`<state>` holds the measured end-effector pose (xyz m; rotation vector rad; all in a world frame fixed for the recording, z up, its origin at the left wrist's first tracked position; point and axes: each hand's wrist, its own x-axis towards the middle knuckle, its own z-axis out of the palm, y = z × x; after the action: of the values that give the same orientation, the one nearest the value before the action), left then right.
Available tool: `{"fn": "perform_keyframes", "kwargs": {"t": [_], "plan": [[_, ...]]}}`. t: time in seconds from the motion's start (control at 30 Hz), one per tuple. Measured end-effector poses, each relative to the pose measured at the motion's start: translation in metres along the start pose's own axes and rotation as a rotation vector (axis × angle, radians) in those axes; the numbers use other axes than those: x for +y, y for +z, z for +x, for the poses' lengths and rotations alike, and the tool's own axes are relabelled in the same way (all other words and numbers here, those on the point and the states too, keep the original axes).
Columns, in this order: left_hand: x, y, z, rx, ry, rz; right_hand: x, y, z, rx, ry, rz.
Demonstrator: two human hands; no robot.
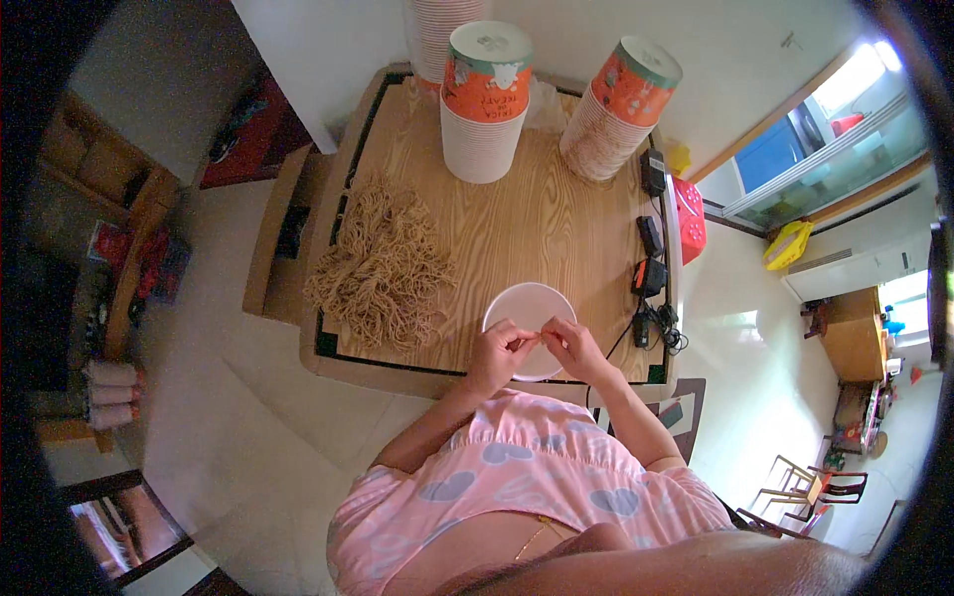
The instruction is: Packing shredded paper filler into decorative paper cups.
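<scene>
A white paper bucket stands in front of me at the table's near edge, its round opening facing up. Over its near part, my left hand and my right hand meet with fingertips pinched close together. Whatever they pinch is too small to make out. To the left of the bucket lies a big loose heap of tan twine, cut in many strands.
Upside-down stacks of orange, green and white paper buckets stand at the table's back, another stack leaning at the right. Black power adapters and cables line the right edge. An open cardboard box sits left of the wood-grain table.
</scene>
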<state>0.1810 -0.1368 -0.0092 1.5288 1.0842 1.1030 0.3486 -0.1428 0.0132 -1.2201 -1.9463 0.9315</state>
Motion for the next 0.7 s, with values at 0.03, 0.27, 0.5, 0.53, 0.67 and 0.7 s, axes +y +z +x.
{"fn": "perform_keyframes", "kwargs": {"t": [0.03, 0.27, 0.5, 0.53, 0.67, 0.7], "plan": [[0.004, -0.001, 0.001, -0.005, 0.05, 0.063, 0.0, 0.002, -0.001, -0.011, 0.104, 0.04], [-0.002, 0.009, 0.011, -0.028, -0.016, 0.183, 0.036, -0.009, -0.002, 0.135, 0.457, 0.253], [-0.063, 0.045, 0.036, 0.032, -0.395, -0.269, 0.063, -0.005, -0.003, 0.204, 0.452, -0.019], [-0.062, 0.048, 0.038, 0.044, -0.398, -0.278, 0.06, -0.001, -0.004, 0.19, 0.45, -0.026], [-0.072, 0.059, 0.04, -0.026, -0.598, -0.264, 0.057, 0.011, -0.011, 0.241, 0.54, -0.125], [-0.081, 0.062, 0.039, 0.008, -0.588, -0.303, 0.057, 0.013, -0.01, 0.244, 0.53, -0.12]]}}
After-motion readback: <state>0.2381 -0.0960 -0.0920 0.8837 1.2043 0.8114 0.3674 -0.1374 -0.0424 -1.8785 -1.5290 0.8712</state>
